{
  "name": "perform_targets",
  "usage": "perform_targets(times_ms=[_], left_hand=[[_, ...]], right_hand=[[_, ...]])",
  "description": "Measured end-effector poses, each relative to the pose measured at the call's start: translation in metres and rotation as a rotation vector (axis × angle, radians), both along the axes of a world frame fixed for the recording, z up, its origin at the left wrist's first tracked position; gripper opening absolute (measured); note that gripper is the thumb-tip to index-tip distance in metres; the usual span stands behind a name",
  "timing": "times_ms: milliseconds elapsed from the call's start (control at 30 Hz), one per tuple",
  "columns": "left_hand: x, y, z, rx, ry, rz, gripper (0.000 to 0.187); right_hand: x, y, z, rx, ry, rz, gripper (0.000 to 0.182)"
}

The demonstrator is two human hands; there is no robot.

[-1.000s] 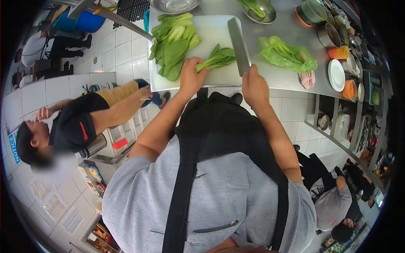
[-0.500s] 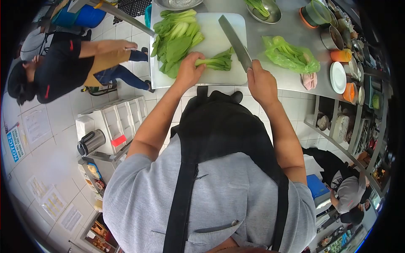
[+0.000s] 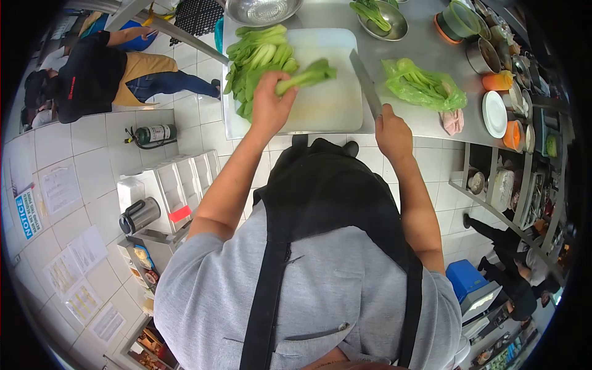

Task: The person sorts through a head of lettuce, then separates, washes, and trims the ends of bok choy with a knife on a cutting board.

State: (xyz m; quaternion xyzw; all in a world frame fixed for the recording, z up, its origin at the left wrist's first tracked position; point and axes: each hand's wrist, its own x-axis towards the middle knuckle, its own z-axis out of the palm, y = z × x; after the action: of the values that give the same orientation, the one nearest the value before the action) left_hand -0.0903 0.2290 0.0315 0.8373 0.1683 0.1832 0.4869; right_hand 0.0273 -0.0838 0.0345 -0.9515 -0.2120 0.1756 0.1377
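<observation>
My left hand grips the pale stem end of a bok choy, a little blurred, above the white cutting board. Its green leaves point right. A heap of bok choy covers the board's left side, right by that hand. My right hand is closed around the handle of a large kitchen knife. The blade points away from me along the board's right edge, apart from the held bok choy.
On the steel counter lie a green plastic bag of greens, a pink cloth and a white plate. Metal bowls stand at the back. One person is at the left; others are at lower right.
My left hand has lifted the bok choy up and slightly left. The knife in my right hand has shifted right, toward the board's edge. The person at left has moved away.
</observation>
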Motion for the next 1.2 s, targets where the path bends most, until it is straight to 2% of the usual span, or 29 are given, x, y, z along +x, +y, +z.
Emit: perform_targets(times_ms=[67,100,167,200,233,300,367,433,533,633,767,833,1200], left_hand=[[0.025,-0.006,0.003,0.306,-0.180,0.118,0.033],[0.037,-0.009,-0.002,0.305,-0.184,0.114,0.033],[0.057,-0.017,-0.020,0.612,-0.259,0.030,0.036],[0.060,-0.025,-0.033,0.594,-0.125,-0.061,0.040],[0.057,-0.032,-0.050,0.590,-0.127,-0.062,0.040],[0.054,-0.043,-0.070,0.468,-0.073,-0.286,0.043],[0.054,-0.041,-0.076,0.469,-0.072,-0.317,0.044],[0.057,-0.035,-0.077,0.209,-0.024,-0.287,0.041],[0.063,-0.029,-0.074,0.077,0.027,-0.332,0.038],[0.069,-0.024,-0.070,0.197,0.037,-0.372,0.035],[0.074,-0.018,-0.062,0.210,0.028,-0.386,0.035],[0.076,-0.013,-0.063,0.343,-0.028,-0.423,0.037],[0.084,-0.003,-0.060,0.374,0.024,-0.496,0.036]], right_hand=[[-0.011,0.000,0.003,0.069,-0.005,-0.016,0.024],[-0.017,0.000,0.003,0.136,-0.008,-0.029,0.024],[-0.027,-0.002,-0.004,0.136,0.024,-0.031,0.023],[-0.031,-0.004,-0.010,0.138,0.064,-0.021,0.024],[-0.034,-0.005,-0.009,0.139,0.105,-0.012,0.024],[-0.038,-0.004,-0.006,0.121,0.118,-0.040,0.023],[-0.047,-0.005,-0.003,0.115,0.141,-0.084,0.022],[-0.048,-0.008,0.003,0.073,0.168,-0.053,0.022],[-0.043,-0.005,0.018,0.074,0.149,-0.033,0.022],[-0.041,0.002,0.030,0.095,0.146,-0.025,0.023],[-0.037,0.010,0.032,0.166,0.141,0.010,0.024],[-0.032,0.017,0.035,0.158,0.140,0.035,0.024],[-0.032,0.049,0.052,-0.046,0.166,0.105,0.024]])
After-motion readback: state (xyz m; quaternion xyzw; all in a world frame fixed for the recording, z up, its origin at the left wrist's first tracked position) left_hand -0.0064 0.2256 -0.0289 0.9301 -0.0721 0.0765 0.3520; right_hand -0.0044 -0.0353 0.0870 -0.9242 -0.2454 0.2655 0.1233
